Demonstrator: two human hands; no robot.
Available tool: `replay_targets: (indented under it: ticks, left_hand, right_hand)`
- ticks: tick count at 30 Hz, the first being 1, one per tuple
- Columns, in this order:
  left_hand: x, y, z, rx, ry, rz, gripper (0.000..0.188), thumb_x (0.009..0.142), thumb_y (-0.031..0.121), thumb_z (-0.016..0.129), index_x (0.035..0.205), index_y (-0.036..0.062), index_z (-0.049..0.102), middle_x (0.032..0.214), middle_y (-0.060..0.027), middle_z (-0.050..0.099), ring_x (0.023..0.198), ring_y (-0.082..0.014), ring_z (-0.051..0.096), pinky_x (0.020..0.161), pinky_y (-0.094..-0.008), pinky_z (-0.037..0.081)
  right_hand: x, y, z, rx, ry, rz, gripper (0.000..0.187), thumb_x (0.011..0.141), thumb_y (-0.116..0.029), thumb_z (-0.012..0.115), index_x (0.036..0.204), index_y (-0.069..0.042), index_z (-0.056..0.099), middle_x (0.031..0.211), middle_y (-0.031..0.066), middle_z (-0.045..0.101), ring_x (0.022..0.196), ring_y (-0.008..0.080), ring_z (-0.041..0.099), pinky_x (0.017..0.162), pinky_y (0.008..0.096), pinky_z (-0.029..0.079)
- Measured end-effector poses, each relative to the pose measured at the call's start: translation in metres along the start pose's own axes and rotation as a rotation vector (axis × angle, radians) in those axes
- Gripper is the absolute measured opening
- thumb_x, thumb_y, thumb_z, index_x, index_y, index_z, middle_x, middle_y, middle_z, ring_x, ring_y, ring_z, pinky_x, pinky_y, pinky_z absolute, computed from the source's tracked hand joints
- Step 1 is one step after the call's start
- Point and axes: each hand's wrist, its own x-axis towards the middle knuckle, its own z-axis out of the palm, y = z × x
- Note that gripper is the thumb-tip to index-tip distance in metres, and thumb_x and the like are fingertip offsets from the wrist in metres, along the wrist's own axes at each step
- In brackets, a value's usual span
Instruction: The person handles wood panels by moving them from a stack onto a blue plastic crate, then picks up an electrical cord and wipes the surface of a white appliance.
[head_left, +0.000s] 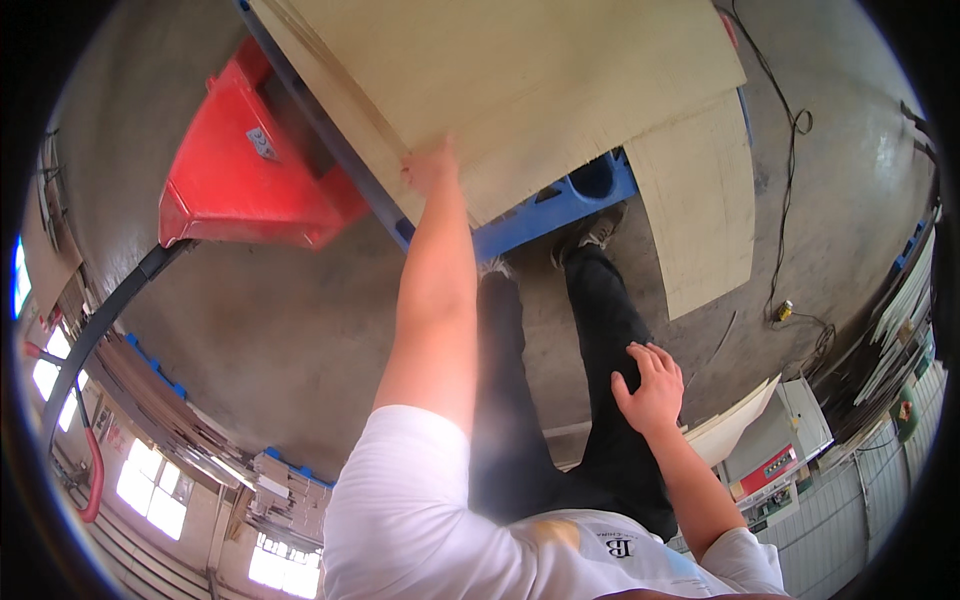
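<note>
Your left hand (432,168) is blurred over the blue pallet (550,211), so you cannot tell whether it presses or grips the board stack (560,85). That stack hides most of the pallet and runs out of view beyond it. Left of the pallet, the red jack's (225,195) label (262,144) is too small to read; right of it, the black cord (791,165) is cut off at the top.

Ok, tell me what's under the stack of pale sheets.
A blue pallet shows along the near and left edges; the pale sheets cover the rest.
</note>
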Motion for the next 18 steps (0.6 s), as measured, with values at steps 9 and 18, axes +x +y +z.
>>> replay_targets:
  ticks: [9, 18]
  left_hand:
    - [-0.014, -0.014, -0.025, -0.758, -0.49, 0.261, 0.058, 0.082, 0.024, 0.078, 0.125, -0.0072, 0.055, 0.122, -0.0161, 0.062, 0.111, -0.0231, 0.06, 0.094, -0.0368, 0.047]
    - [-0.155, 0.074, -0.224, -1.043, -0.739, 0.601, 0.041, 0.091, 0.004, 0.062, 0.13, -0.0055, 0.052, 0.125, -0.0124, 0.062, 0.108, -0.0213, 0.062, 0.095, -0.0342, 0.049]
  right_hand:
    - [-0.003, -0.001, 0.007, 0.004, 0.065, -0.046, 0.039, 0.076, -0.03, 0.07, 0.11, -0.01, 0.067, 0.115, 0.0069, 0.068, 0.119, 0.0271, 0.057, 0.1, 0.0421, 0.043]
    - [-0.012, 0.004, -0.001, 0.028, -0.112, 0.067, 0.041, 0.082, -0.042, 0.061, 0.111, -0.015, 0.069, 0.119, 0.0063, 0.067, 0.122, 0.0239, 0.054, 0.1, 0.0402, 0.039]
